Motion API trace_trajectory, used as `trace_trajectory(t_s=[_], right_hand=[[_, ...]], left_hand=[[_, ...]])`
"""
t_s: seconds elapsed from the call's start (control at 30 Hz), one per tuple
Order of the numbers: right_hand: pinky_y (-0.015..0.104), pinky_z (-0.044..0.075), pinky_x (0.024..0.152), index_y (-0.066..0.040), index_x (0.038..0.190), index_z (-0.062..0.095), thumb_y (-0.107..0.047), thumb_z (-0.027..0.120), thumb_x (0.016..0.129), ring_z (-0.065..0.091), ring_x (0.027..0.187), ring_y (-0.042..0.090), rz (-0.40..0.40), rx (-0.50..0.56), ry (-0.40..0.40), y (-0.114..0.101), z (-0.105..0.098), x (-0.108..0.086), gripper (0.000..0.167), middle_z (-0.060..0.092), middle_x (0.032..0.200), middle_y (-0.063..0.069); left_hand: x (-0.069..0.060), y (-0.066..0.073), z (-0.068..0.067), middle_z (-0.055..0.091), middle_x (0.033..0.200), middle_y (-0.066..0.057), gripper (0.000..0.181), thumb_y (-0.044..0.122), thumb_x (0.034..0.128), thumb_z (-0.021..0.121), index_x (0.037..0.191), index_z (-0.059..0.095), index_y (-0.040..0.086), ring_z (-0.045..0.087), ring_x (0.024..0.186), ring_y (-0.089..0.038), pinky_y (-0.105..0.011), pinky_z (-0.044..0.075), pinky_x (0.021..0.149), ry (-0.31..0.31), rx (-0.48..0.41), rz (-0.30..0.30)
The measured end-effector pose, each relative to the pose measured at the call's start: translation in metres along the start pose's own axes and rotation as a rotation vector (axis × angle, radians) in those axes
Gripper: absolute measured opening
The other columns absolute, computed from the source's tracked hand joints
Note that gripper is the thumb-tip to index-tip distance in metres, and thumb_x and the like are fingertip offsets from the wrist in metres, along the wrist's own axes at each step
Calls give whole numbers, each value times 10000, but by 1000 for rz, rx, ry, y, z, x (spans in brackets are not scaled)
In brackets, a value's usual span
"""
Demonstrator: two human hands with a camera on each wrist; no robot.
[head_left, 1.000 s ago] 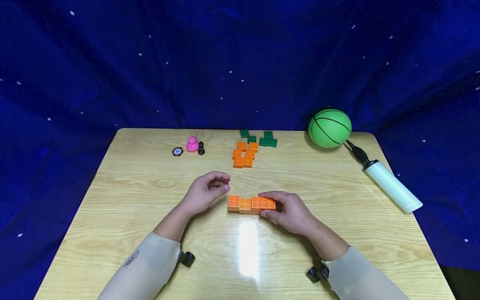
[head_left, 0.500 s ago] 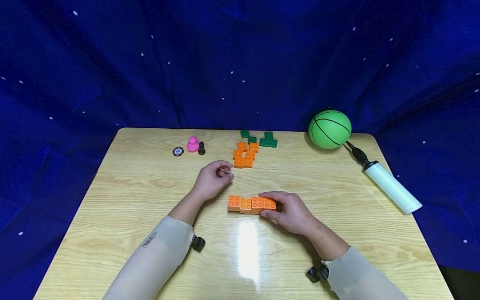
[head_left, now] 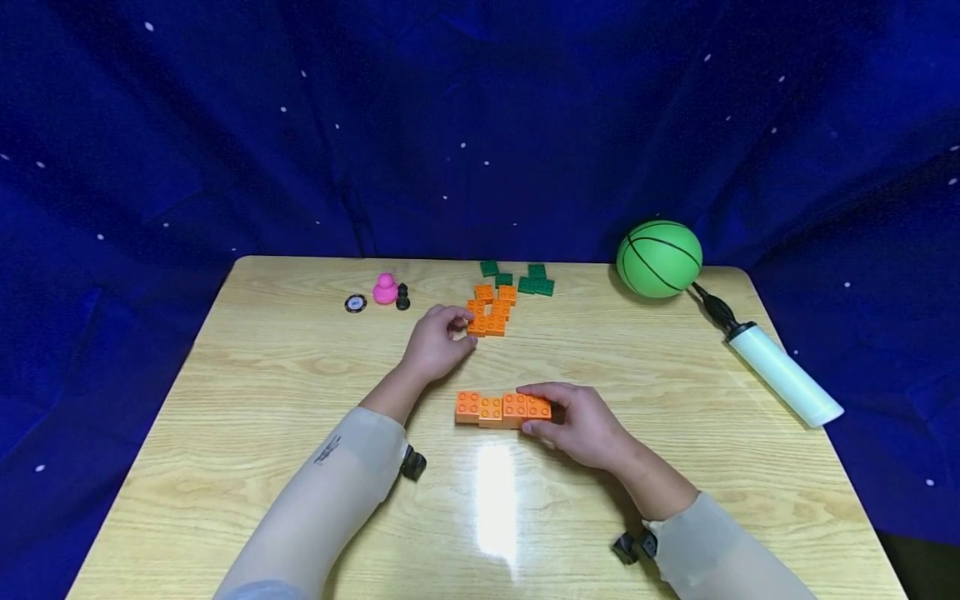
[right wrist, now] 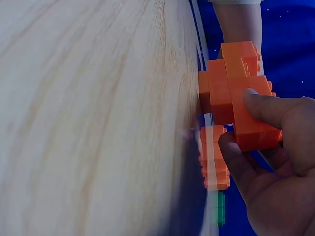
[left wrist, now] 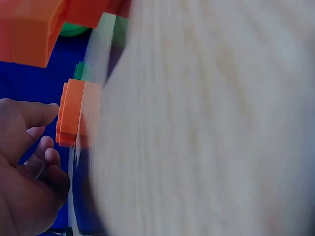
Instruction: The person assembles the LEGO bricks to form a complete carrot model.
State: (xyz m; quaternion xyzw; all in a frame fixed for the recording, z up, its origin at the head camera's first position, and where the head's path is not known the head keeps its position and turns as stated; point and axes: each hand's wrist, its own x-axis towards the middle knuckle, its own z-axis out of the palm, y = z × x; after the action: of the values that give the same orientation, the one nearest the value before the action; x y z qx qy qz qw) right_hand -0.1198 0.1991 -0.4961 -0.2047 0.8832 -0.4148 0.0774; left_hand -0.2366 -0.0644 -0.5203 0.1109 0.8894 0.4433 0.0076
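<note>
Near the middle of the table, my right hand (head_left: 581,423) grips the right end of a joined row of orange bricks (head_left: 491,408) between thumb and fingers. The right wrist view shows the thumb and fingers on either side of the end brick (right wrist: 253,118). My left hand (head_left: 438,343) is at the left edge of a group of loose orange bricks (head_left: 495,323), fingers apart and slightly bent. In the left wrist view, the left hand (left wrist: 32,162) has its fingertips beside the orange bricks (left wrist: 73,110); whether they touch is unclear.
Several green bricks (head_left: 536,286) lie behind the orange group. Further left are a pink duck (head_left: 386,290), a small black piece (head_left: 402,297) and a round chip (head_left: 356,303). A green ball (head_left: 660,258) and a pump (head_left: 783,373) lie at the right.
My left hand has moved forward and slightly right, from beside the joined row to the loose orange bricks. The right hand keeps its grip and has not visibly moved.
</note>
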Motion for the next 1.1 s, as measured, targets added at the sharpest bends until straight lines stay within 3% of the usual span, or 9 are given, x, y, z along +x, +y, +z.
trace_trajectory(t_s=[0.2, 0.43, 0.73, 1.1], right_hand=[[419, 528, 976, -226, 1319, 716, -199, 851, 887, 645, 1146, 148, 11, -8, 0, -1, 0, 0, 453, 697, 1306, -17], [438, 522, 1001, -225, 1321, 714, -216, 851, 888, 641, 1189, 162, -1, -10, 4, 1, 2, 1, 455, 700, 1304, -17], [404, 537, 960, -221, 1320, 714, -201, 853, 884, 647, 1141, 135, 1, -17, 2, -1, 1, 1, 458, 700, 1302, -18], [405, 533, 960, -231, 1328, 709, -213, 848, 889, 647, 1110, 122, 3, -23, -1, -1, 0, 1, 461, 695, 1312, -22]], left_hand=[[10, -5, 4, 604, 1162, -58, 410, 207, 920, 784, 1319, 706, 156, 589, 1082, -223, -388, 495, 976, -28, 121, -27], [17, 3, 5, 581, 1200, -78, 450, 245, 919, 775, 1359, 691, 192, 571, 1079, -244, -414, 481, 998, -59, 199, -43], [18, 5, 5, 557, 1165, -67, 396, 251, 903, 804, 1286, 719, 198, 563, 1019, -244, -413, 490, 966, -57, 207, -61], [13, 6, 2, 603, 1245, -39, 285, 240, 880, 836, 1143, 746, 180, 589, 1142, -249, -414, 471, 1040, -65, 197, -39]])
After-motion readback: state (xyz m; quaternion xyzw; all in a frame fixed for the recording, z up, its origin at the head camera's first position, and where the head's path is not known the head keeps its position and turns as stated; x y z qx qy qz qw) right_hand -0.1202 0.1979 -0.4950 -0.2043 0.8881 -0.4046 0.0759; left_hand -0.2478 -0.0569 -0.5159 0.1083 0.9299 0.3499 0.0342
